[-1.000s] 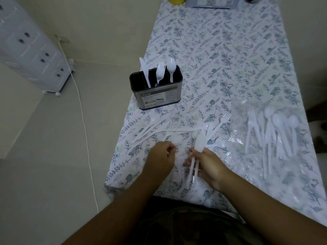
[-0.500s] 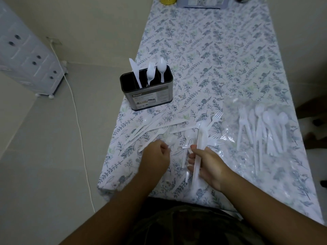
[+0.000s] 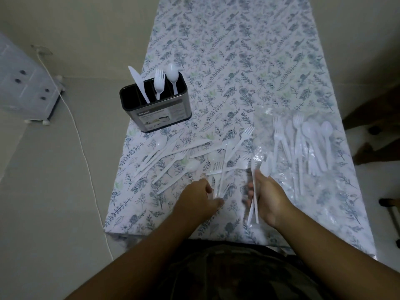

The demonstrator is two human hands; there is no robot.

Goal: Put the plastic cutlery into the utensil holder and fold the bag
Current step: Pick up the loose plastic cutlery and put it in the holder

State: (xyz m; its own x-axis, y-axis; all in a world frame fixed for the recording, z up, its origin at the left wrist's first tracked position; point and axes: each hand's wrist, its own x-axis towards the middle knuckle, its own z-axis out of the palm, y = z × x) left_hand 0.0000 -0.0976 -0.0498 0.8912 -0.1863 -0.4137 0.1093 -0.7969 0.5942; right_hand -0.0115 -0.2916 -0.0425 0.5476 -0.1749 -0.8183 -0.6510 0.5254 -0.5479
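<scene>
Right now your right hand (image 3: 267, 197) is closed around a small bundle of white plastic cutlery (image 3: 253, 204), the handles sticking out below your palm toward you and the heads pointing away, over the near edge of the tabletop (image 3: 238, 50). Your left hand (image 3: 200, 197) is lowered onto the floral tablecloth just beside it, fingers curled around the handle of a plastic fork (image 3: 217, 176) that lies flat; whether that grip has fully closed on the fork I cannot tell, since the fingers are blurred.

Ahead of your left hand, loose knives, forks and spoons (image 3: 173, 154) lie scattered across the cloth in a rough fan. Beyond them, near the left edge of the tabletop, the utensil holder (image 3: 159, 111) stands upright. It has separate compartments, and one knife (image 3: 138, 83), one fork (image 3: 159, 83) and one spoon (image 3: 172, 76) stand in it, each in its own slot, heads up.

To the right of your right hand the clear plastic bag (image 3: 281, 118) lies flat and unfolded, with more forks and spoons (image 3: 307, 144) resting at it, handles toward you. Whether they are inside or on top of it I cannot tell.
</scene>
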